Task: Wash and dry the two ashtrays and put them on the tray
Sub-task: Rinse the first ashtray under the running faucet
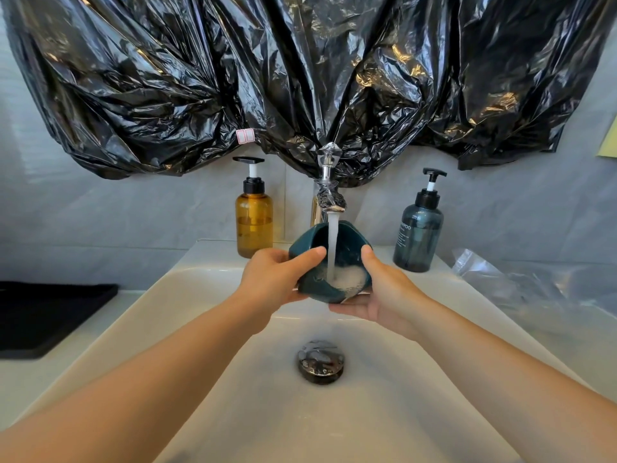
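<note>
Ashtray [312,237]: dark teal, glazed, bowl-shaped, with a thick uneven rim; sat tilted, opening toward the camera.
Position: hung above the sink [384,406], directly under the faucet [329,195], well clear of the drain [320,362].
Contents: was struck by the water stream [332,242]; held white foam in the lower part of the hollow.
Left grip [280,279]: closed round the ashtray's left wall, with the thumb laid over the rim into the hollow; fingers hidden behind.
Right grip [374,295]: cupped beneath the base with fingers nearly straight, thumb pressed on the right rim.
Back of surface: carried an amber pump bottle [254,222] left of the faucet and a blue-grey pump bottle [418,238] right of it.
Left of sink: was covered by a black mat [50,315].
Wall: was draped with black plastic sheeting [300,78].
</note>
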